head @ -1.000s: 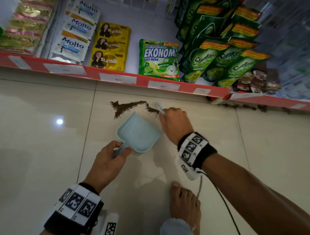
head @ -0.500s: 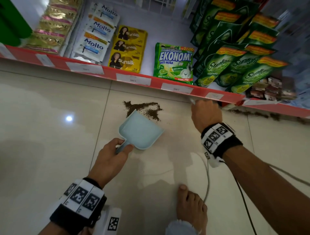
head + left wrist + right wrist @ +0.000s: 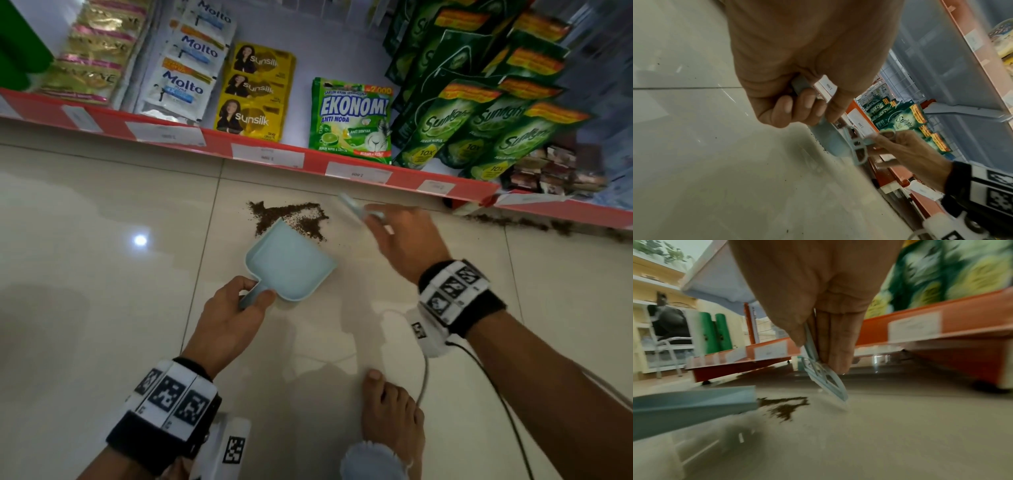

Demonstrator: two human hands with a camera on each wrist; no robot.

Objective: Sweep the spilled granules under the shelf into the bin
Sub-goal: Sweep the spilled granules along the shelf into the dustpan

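Observation:
A pile of dark granules (image 3: 291, 216) lies on the pale floor tiles, right at the mouth of a light blue dustpan (image 3: 291, 267). My left hand (image 3: 255, 291) grips the dustpan's handle (image 3: 800, 84), and the pan's front edge rests on the floor. Just right of the pile, my right hand (image 3: 376, 219) pinches a small light blue brush (image 3: 356, 209). In the right wrist view the brush (image 3: 826, 379) tips down to the floor beside the granules (image 3: 785, 405). More granules (image 3: 548, 226) line the floor under the red shelf edge at right.
The low red shelf (image 3: 404, 178) carries price labels and packs of Sunlight, Ekonomi, Sunsilk and Molto. My bare foot (image 3: 390, 407) stands behind the hands, with a cable (image 3: 424, 377) hanging from the right wrist. A shelf foot (image 3: 459, 202) sits near the right-hand granules.
My right hand went out to the shelf edge at right, then came back left beside the pile with the brush. The left hand keeps its hold on the dustpan.

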